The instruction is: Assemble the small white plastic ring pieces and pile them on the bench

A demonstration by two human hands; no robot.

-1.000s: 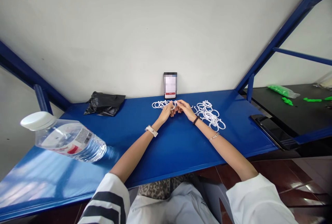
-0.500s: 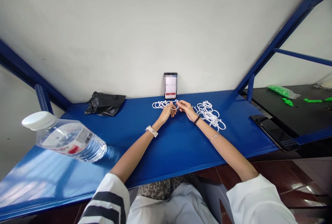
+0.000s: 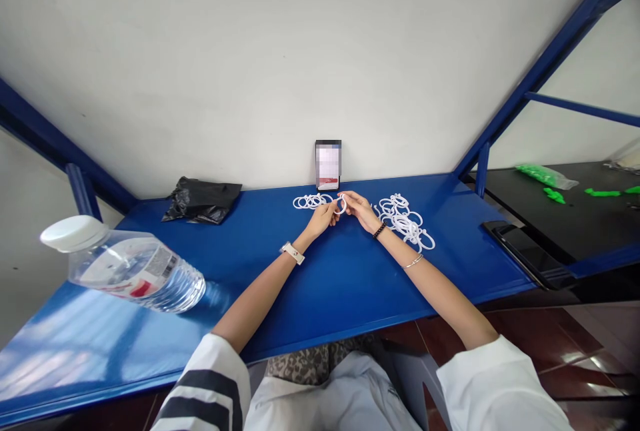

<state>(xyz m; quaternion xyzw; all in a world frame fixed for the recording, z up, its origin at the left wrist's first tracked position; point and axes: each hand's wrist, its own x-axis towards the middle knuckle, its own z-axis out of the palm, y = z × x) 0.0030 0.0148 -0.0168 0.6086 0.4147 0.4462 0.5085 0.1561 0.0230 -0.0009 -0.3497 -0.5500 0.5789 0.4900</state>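
Note:
Between my two hands is a white plastic curtain ring (image 3: 344,205), pinched at the fingertips above the blue table. The fingers of my left hand (image 3: 321,219) are closed on its left side. From the other side, my right hand (image 3: 362,211) grips the same ring with thumb and fingers. Just behind my left hand lies a row of overlapping white rings (image 3: 306,202). A looser heap of similar rings (image 3: 400,218) is spread to the right, next to my right wrist. The small end of the held ring is partly hidden by fingers.
A phone (image 3: 329,164) leans upright on the wall behind my hands. A black plastic bag (image 3: 203,200) and a large water bottle (image 3: 140,268) are at left on the blue table (image 3: 330,291). A dark phone-like slab (image 3: 525,252) lies at the right edge.
The ring between my hands has turned, so its loop now stands more upright beside my right fingertips. Both hands stay in nearly the same place.

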